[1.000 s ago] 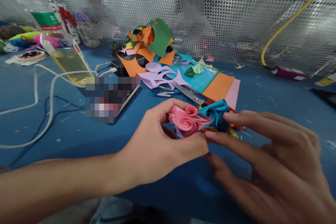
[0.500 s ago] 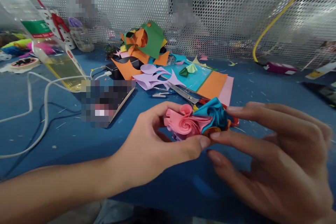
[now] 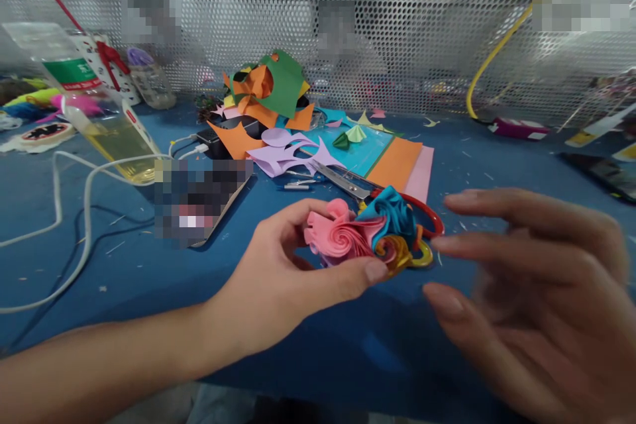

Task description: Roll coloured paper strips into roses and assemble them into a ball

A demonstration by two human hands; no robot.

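Note:
My left hand [image 3: 285, 278] pinches a cluster of folded paper roses [image 3: 365, 235] between thumb and fingers, just above the blue table [image 3: 124, 278]. The cluster shows a pink rose [image 3: 338, 237], a blue rose [image 3: 392, 215] and a gold one [image 3: 395, 252]. To the right of the cluster, my right hand [image 3: 527, 298] is apart from it, fingers stretched out and holding nothing, slightly blurred.
Scissors with red handles [image 3: 358, 187] lie just behind the roses on coloured paper sheets [image 3: 402, 162]. Behind them is a pile of paper offcuts [image 3: 268, 89]. A tilted bottle of yellow liquid [image 3: 106, 119], white cables [image 3: 74, 212] and a phone [image 3: 203, 202] lie left. A perforated metal wall [image 3: 397, 13] closes the back.
My right hand has let go of the roses and drawn back to the right, fingers opening. My left hand keeps the cluster, which has turned a little.

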